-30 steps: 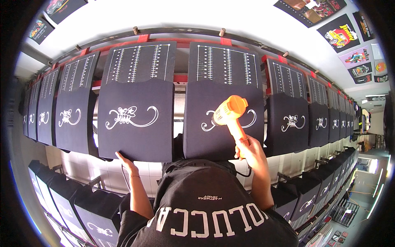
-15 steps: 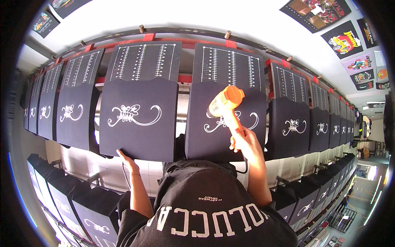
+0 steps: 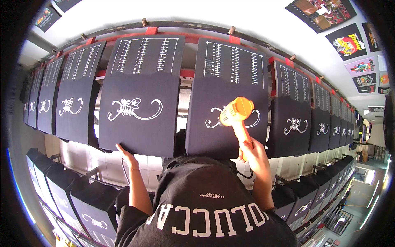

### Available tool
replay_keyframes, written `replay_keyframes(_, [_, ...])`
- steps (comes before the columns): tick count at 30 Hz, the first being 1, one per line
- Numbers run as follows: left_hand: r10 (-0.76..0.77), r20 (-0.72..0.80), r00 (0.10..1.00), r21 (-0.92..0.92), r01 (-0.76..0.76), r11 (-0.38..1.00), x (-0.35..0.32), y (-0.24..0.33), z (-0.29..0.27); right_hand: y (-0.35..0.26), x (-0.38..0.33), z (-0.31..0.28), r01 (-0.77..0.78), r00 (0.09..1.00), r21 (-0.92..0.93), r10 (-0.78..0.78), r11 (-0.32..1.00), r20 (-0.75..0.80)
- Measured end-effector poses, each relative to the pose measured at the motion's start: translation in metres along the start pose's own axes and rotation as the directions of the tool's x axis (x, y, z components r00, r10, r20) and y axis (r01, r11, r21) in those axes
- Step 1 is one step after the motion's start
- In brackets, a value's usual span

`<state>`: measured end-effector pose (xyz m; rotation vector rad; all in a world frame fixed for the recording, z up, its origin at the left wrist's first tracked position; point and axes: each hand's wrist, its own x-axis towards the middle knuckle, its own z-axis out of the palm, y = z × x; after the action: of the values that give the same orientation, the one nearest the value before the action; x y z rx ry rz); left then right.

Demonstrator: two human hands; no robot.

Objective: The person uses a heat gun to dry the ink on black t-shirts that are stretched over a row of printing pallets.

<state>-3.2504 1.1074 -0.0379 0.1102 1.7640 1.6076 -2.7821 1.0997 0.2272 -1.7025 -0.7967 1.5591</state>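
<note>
Right hand point(image 3: 254, 153) grips an orange heat gun point(image 3: 236, 113) over a white-printed dark panel point(image 3: 224, 119); left hand point(image 3: 125, 153), seemingly open, touches another panel's point(image 3: 138, 113) edge.

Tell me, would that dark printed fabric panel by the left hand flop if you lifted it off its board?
Probably floppy: the dark fabric panel looks like thin cloth laid flat on a board. Likely light, since the left hand touches only its lower edge. Not fragile, though its white print may smudge.

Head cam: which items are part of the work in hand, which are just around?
In hand:
- orange heat gun, held by right hand
- printed panel under it
- neighbouring panel, left hand on its edge

Just around:
- posters
- lower panels
</note>
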Motion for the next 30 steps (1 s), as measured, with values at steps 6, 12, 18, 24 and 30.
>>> replay_keyframes(6, [-0.026,0.039,0.999,0.026,0.025,0.999,-0.001,0.002,-0.001,0.001,-0.008,-0.005,-0.035,0.997,-0.025,0.037,0.999,0.071])
replay_keyframes(12, [-0.058,0.082,0.995,0.014,0.057,0.998,0.012,-0.008,-0.014,0.004,-0.013,0.010,-0.014,0.993,-0.030,0.018,0.999,0.119])
replay_keyframes(18, [-0.097,0.113,0.989,0.011,0.096,0.995,0.000,0.003,-0.004,0.004,-0.001,0.015,0.017,0.988,-0.095,-0.001,0.995,0.157])
replay_keyframes(24, [-0.095,-0.061,0.994,0.240,0.107,0.965,-0.002,0.005,-0.003,-0.003,0.012,0.014,0.026,0.987,-0.083,-0.012,0.996,0.160])
replay_keyframes(30, [-0.129,-0.020,0.991,0.201,0.130,0.971,0.010,0.020,-0.080,-0.002,0.008,-0.011,0.000,0.999,-0.061,0.002,0.998,0.036])
